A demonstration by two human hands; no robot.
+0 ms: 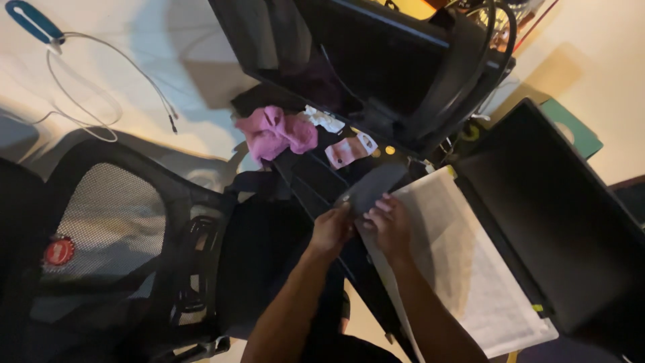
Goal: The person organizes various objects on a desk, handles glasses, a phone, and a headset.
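Your left hand [330, 230] and right hand [388, 225] hid the near end of the dark flat piece [371, 186] you pinched, so you could not tell how far it ran beneath your fingers. The black monitor [557, 222] was cut off by the right edge, the mesh chair [107, 228] by the left and bottom edges. The small tags [349, 149] beside the pink cloth [275, 132] were too blurred to make out.

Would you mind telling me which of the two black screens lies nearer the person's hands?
The flat black screen at the right, beside the white sheet under the right hand; the other screen stands farther off, behind the pink cloth.
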